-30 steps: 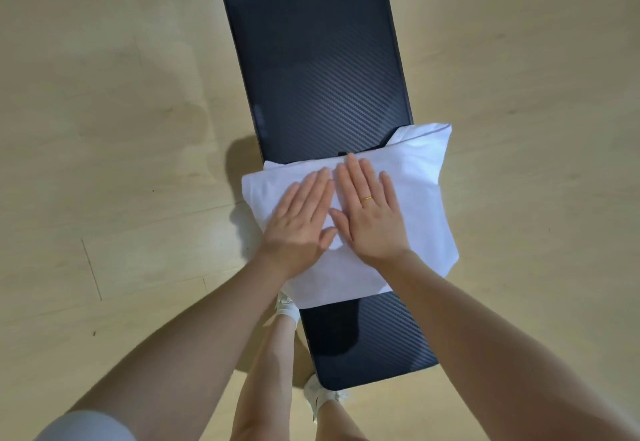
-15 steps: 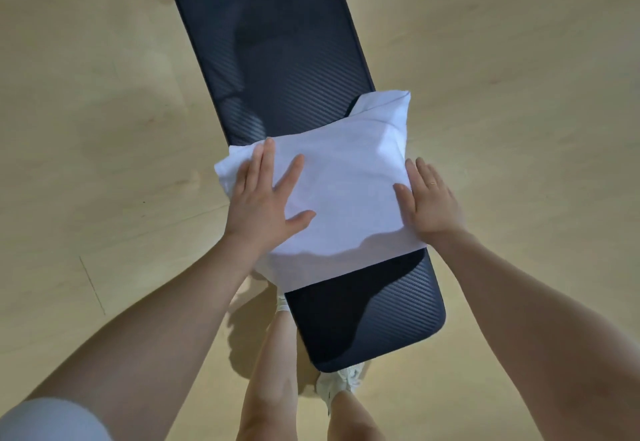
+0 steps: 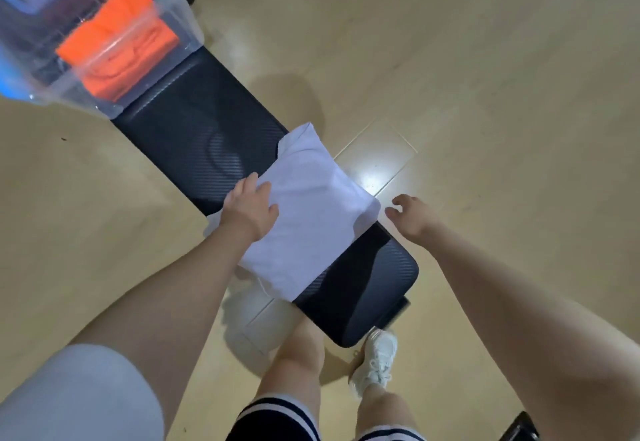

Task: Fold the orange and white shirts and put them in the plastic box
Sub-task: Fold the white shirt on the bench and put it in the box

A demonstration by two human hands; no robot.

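The folded white shirt (image 3: 311,212) lies across the near part of a black bench (image 3: 194,128). My left hand (image 3: 251,208) is on the shirt's left edge, thumb on top and fingers curled down over the edge, gripping it. My right hand (image 3: 412,215) hovers just right of the shirt, off the cloth, with loosely bent fingers and nothing in it. The clear plastic box (image 3: 187,24) stands on the bench's far end at the upper left. The folded orange shirt (image 3: 117,42) lies inside it.
The box has blue handles (image 3: 10,83) on its sides. The bench stands on a pale wooden floor (image 3: 485,94). My legs and a white shoe (image 3: 377,357) are at the bench's near end. A dark object (image 3: 519,426) shows at the bottom right.
My right hand has come off the shirt's right edge. My left hand went from lying flat on the shirt to gripping its left edge. The view swung, bringing the box into sight.
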